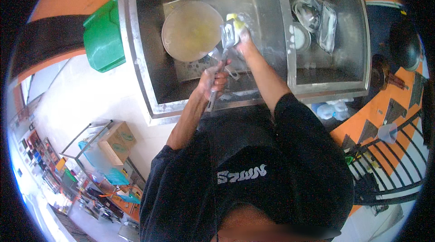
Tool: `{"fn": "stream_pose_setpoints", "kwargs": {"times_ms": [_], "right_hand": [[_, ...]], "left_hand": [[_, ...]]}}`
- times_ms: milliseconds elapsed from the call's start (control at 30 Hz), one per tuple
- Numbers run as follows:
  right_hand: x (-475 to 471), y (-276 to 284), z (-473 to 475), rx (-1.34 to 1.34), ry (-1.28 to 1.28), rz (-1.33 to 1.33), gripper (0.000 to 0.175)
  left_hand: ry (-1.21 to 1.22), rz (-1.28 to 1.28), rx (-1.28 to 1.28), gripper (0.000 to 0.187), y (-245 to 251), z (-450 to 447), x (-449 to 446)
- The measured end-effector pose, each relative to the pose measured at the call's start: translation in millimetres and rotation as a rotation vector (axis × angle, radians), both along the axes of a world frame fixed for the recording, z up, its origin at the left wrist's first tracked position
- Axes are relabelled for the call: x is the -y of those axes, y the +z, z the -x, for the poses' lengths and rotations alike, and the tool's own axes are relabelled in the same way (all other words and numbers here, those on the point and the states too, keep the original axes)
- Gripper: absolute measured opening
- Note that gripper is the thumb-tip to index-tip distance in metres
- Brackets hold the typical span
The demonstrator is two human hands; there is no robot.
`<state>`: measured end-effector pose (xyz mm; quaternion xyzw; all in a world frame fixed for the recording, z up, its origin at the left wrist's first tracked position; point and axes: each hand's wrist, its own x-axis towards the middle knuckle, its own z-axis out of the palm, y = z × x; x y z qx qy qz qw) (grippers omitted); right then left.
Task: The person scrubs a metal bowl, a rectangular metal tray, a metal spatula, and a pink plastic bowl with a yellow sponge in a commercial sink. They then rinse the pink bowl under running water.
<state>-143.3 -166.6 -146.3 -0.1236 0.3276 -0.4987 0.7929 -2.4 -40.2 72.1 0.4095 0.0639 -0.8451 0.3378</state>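
My left hand (214, 80) grips the grey handle of a slotted turner (229, 35) over the left sink compartment (272, 38). Suds cover my right hand (243, 40), which holds a yellow sponge (232, 16) against the turner's slotted head. Left of the turner, a large round vessel (192, 31) sits in the compartment, full of cloudy, yellowish water. Below my hands, partly hidden by them, another utensil with a looped handle end (232, 73) lies on the sink floor.
The right sink compartment (350, 68) holds a shiny bowl (307, 12), a clear rectangular container (327, 28) and a round container (300, 38). A metal divider (287, 35) separates the compartments. A green bin (103, 38) stands beyond the sink's left rim. At right is a dark wok (404, 46).
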Motion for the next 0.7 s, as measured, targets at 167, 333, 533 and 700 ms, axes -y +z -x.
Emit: {"fn": "stream_pose_setpoints", "kwargs": {"times_ms": [167,333,533,700], "right_hand": [[-12,95,-10,0.089,0.018,-0.134,0.027],[22,110,-1,-0.260,-0.074,-0.137,0.021],[9,103,7,-0.879,-0.093,0.274,0.030],[20,86,-2,-1.374,-0.045,0.496,0.039]], "left_hand": [[0.227,0.051,-0.347,0.036,5,-6,8],[0.008,-0.071,-0.126,0.037,13,0,3],[-0.069,0.089,0.221,0.040,18,4,11],[-0.175,0.085,0.362,0.041,14,10,8]]}}
